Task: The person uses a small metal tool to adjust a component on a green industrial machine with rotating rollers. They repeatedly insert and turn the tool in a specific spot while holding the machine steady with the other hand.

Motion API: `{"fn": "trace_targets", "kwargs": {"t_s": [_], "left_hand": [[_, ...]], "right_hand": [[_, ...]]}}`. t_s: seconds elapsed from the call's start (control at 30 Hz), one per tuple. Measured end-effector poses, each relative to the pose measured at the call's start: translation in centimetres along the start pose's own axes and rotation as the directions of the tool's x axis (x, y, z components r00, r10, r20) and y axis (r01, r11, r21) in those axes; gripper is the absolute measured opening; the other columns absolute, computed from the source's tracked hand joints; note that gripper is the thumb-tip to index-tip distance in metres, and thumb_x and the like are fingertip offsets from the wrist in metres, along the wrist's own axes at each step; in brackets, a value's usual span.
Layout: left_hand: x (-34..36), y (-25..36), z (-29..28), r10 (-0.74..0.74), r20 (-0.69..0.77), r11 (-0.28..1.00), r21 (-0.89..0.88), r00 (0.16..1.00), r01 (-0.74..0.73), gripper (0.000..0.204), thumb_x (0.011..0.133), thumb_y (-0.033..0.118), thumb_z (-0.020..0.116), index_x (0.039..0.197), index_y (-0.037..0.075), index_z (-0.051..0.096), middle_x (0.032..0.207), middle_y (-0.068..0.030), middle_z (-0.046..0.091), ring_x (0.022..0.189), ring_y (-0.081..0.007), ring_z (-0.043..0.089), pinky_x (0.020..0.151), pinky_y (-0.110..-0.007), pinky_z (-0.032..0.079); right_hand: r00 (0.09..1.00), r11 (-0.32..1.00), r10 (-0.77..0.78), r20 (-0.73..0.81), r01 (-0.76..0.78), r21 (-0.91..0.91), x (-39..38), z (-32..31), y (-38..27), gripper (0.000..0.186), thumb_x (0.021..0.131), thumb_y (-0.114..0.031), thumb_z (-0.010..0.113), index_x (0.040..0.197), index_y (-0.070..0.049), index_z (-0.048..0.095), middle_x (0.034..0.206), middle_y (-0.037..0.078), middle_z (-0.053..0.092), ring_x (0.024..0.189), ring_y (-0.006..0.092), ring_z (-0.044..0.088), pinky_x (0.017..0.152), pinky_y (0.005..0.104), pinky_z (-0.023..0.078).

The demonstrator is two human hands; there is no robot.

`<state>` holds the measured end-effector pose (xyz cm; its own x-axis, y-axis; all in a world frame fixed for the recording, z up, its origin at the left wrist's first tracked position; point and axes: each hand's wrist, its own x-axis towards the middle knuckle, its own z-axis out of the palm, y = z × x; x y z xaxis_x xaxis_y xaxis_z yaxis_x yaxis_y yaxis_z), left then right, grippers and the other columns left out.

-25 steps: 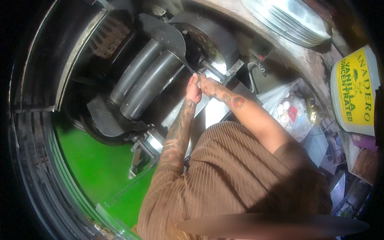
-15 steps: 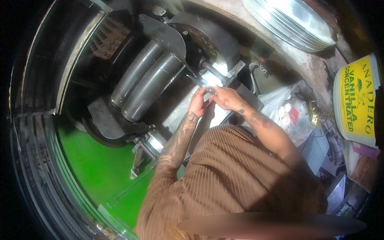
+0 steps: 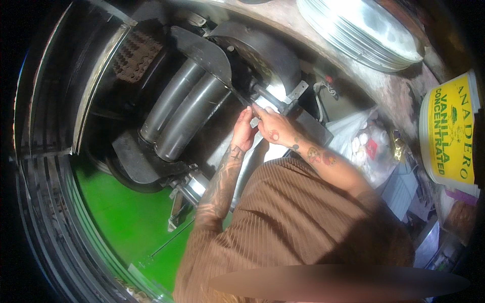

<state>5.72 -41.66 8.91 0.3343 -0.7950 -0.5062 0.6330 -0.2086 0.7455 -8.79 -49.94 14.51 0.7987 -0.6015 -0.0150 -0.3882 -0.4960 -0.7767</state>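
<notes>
My right hand is closed around a narrow dark tool, which points up and left toward the curved side plate of a metal machine. My left hand is closed beside it at the tool; how much it grips is partly hidden. Two dark steel rollers lie just left of my hands. A pale metal tray or plate shows beneath them.
A plastic bag of small items sits to the right, beside a yellow-labelled bucket. Stacked round metal trays stand upper right. A curved slatted metal structure borders a green surface at left.
Both hands have shifted down in the picture from the earliest frame, along with much of the scene. My right hand has turned, showing more of its back.
</notes>
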Motion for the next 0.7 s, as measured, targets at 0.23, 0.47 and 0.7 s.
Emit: {"fn": "trace_targets", "kwargs": {"t_s": [0.23,0.47,0.7], "left_hand": [[-2.2,-0.3,3.2,-0.039,0.088,0.998,0.057,0.995,0.034,0.026,0.108,0.029,0.063,0.126,0.011,0.062,0.123,-0.0012,0.066,0.117,-0.0160,0.061,0.104,-0.041,0.051],[0.5,-0.3,7.0,0.040,0.080,0.999,0.011,0.996,-0.041,0.038,0.109,0.040,0.059,0.128,0.008,0.059,0.118,-0.0059,0.065,0.101,-0.0150,0.065,0.083,-0.032,0.056],[5.8,2.6,5.0,0.087,-0.216,0.986,-0.124,0.973,-0.116,0.033,0.113,0.036,0.047,0.124,0.007,0.059,0.120,-0.0079,0.066,0.113,-0.0218,0.065,0.099,-0.038,0.053]], "right_hand": [[0.989,0.992,0.127,0.076,-0.125,-0.026,-4.3,-5.9,0.3,0.051,0.102,-0.029,0.057,0.150,-0.011,0.053,0.124,0.023,0.070,0.113,0.0449,0.067,0.095,0.0532,0.054],[0.997,0.992,0.077,-0.022,-0.079,-0.102,-1.9,-8.0,1.4,0.049,0.100,-0.031,0.060,0.145,-0.013,0.060,0.117,0.022,0.071,0.110,0.0410,0.068,0.094,0.0502,0.056],[0.999,0.969,0.033,0.035,-0.023,-0.244,6.2,-4.2,-0.8,0.034,0.101,-0.026,0.050,0.129,-0.013,0.065,0.108,0.021,0.074,0.101,0.0409,0.072,0.084,0.0521,0.059]]}}
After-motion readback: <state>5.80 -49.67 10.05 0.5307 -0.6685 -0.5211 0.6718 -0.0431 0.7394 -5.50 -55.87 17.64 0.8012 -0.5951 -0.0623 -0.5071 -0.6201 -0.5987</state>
